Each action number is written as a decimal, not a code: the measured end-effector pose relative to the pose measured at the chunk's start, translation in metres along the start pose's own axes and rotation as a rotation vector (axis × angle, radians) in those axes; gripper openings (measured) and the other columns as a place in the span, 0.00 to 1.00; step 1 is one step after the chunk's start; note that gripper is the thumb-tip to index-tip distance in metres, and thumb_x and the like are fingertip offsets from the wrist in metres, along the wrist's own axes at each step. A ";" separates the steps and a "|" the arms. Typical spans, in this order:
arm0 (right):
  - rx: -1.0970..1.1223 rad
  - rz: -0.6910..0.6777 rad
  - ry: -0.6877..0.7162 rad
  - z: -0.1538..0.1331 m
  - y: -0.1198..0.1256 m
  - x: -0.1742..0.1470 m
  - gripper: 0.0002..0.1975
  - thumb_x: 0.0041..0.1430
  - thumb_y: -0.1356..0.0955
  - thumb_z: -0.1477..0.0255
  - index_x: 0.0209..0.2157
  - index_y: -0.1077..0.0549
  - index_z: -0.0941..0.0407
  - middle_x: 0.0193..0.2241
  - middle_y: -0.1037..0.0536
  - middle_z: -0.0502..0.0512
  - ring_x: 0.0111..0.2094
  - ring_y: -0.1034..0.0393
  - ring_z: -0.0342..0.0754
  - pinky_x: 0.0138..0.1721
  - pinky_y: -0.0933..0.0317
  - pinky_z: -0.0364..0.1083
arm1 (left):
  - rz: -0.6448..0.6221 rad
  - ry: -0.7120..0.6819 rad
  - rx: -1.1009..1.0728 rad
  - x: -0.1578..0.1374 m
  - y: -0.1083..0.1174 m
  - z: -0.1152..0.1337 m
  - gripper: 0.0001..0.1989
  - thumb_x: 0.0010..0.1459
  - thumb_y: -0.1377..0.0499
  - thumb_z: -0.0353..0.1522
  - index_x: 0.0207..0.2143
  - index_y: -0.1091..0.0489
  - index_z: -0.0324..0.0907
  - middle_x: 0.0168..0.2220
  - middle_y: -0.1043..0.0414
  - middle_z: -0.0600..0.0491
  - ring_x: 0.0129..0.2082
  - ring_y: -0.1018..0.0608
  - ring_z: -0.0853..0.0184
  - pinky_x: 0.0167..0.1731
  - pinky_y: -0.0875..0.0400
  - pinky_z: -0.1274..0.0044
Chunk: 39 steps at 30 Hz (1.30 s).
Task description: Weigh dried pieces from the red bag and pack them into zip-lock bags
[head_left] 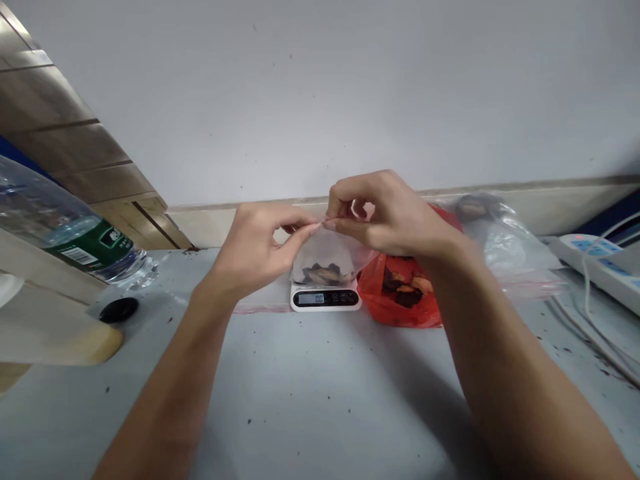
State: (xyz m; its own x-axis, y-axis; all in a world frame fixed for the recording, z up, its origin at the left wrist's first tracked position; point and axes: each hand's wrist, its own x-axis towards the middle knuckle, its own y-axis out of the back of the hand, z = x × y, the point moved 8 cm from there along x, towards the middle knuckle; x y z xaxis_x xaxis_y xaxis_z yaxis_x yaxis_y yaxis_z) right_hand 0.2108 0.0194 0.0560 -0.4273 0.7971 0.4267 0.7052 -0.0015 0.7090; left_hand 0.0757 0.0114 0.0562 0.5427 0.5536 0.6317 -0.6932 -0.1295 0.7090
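Observation:
My left hand and my right hand meet above a small white digital scale. Both pinch the top edge of a clear plastic bag between thumb and fingers. At the bottom of the bag shows a dark, brownish dried piece; whether the bag rests on the scale or hangs just over it I cannot tell. The scale's display appears to read 0.0. Just right of the scale, partly behind my right forearm, lies a red plastic bag with dark and orange-brown dried pieces in it.
A large water bottle and a whitish container stand at left, near a black oval object. At right are more clear bags, a white device with blue keys and cables. A wall rises behind.

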 end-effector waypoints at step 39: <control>-0.017 -0.222 -0.226 0.015 0.019 -0.019 0.08 0.56 0.27 0.63 0.32 0.21 0.52 0.33 0.15 0.54 0.34 0.22 0.53 0.38 0.30 0.50 | 0.048 -0.055 0.092 0.004 0.035 0.006 0.09 0.67 0.36 0.34 0.36 0.16 0.50 0.38 0.13 0.56 0.36 0.15 0.63 0.35 0.22 0.74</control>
State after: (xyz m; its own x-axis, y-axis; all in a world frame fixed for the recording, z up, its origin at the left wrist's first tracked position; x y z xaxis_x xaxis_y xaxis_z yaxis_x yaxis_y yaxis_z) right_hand 0.2407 0.0129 0.0525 -0.4321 0.8929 0.1267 0.5983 0.1788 0.7811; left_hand 0.0565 0.0042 0.0855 0.5367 0.4996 0.6800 -0.6741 -0.2309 0.7017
